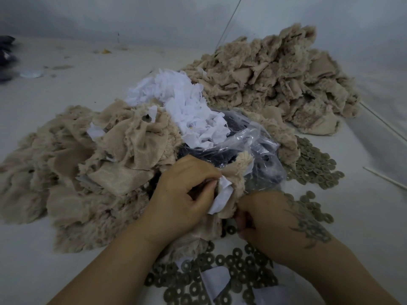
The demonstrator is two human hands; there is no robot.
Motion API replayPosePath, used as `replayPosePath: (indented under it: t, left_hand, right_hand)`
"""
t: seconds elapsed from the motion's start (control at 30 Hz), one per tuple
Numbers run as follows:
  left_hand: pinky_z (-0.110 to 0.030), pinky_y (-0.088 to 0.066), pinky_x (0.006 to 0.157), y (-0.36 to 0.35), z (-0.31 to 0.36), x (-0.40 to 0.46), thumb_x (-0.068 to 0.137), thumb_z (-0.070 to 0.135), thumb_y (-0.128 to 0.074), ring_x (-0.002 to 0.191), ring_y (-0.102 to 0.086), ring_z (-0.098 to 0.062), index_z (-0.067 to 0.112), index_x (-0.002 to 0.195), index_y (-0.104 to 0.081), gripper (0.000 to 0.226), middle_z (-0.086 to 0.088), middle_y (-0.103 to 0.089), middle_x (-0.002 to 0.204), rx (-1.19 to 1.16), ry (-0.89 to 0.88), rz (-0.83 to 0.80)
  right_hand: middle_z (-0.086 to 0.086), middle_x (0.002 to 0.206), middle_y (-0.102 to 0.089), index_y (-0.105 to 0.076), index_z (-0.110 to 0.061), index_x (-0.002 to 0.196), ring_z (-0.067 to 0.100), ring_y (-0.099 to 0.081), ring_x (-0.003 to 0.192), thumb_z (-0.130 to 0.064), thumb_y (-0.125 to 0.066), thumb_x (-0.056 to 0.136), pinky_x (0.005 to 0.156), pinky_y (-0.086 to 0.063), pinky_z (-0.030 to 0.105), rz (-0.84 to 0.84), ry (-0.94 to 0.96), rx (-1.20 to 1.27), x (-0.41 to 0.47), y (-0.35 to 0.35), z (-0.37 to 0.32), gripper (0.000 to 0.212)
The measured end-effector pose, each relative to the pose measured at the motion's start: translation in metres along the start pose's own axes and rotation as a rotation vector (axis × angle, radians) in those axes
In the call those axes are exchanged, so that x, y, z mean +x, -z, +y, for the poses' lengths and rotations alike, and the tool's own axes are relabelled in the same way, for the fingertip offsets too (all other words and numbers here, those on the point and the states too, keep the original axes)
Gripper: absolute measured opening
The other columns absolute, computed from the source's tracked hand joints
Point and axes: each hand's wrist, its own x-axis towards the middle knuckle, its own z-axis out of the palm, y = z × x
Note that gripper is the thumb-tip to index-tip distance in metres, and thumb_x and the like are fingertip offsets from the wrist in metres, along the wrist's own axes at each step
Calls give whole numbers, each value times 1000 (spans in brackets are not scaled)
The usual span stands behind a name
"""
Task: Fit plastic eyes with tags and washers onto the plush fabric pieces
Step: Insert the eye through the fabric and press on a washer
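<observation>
1. The left hand point(187, 194) is pinching a white tag point(222, 194) against a beige plush piece point(236, 175), fingers curled and clamped on both, near the centre of the tabletop point(363, 194).
2. The right hand point(271, 219) is working just beside it at the piece's lower edge, fingers curled under; they are probably pressing on a washer, but what this grip is clamped on is hidden.
3. Just behind the piece, a clear bag point(253, 150) of dark eyes is lying open, with a heap of loose tags point(187, 106) beyond it.
4. Washers point(220, 271) are lying scattered near the wrists and at the right.
5. Plush heaps are lying at the left point(77, 161) and far right point(275, 73).
6. Risk, as I judge it: the tag could be slipping off the post before the washer locks, because pile and folds are hiding the alignment; a tilted washer would be jamming.
</observation>
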Motion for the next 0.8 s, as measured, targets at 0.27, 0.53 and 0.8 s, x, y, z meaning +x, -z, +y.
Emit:
replayPosePath:
  t: [0.27,0.53,0.8]
  left_hand:
    - [-31,-51,79,0,-3,0,86,-3,-65,87,-64,-12,7,95,-73,16,1,-70,91,5,-22,4]
    - [-35,-51,79,-4,-7,0,88,-4,-64,89,-65,-18,3,94,-74,14,-2,-71,93,3,-62,1]
    - [-37,-48,73,-4,-6,-1,87,-7,-62,81,-63,-25,-1,87,-70,10,-9,-68,87,74,-72,10]
  right_hand:
    - [-14,94,-61,-69,-29,101,8,-61,98,-27,-64,91,86,-45,18,-129,-26,-7,-3,17,-8,11]
    - [-19,71,-66,-63,-38,73,-8,-63,72,-32,-70,80,63,-51,8,341,-65,320,-8,58,5,11]
    - [6,70,-74,-78,-19,88,9,-69,59,-7,-73,86,57,-55,16,470,52,1154,29,51,-16,13]
